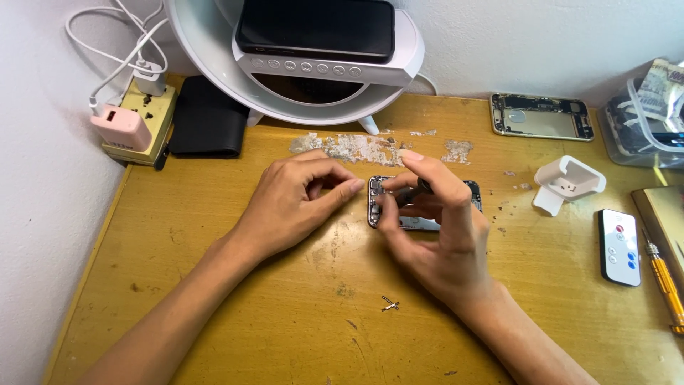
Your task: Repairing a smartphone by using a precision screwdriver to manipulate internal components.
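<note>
Both hands meet over the opened phone (425, 222): right hand (434, 228) grip clamped on a screwdriver (408, 194), left hand (296, 203) grip pinched together.

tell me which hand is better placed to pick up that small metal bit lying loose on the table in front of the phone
Right. The right hand is nearer the small metal bit, which lies just below its palm, though it holds a dark tool over the opened phone. The left hand is farther, at the phone's edge.
</note>
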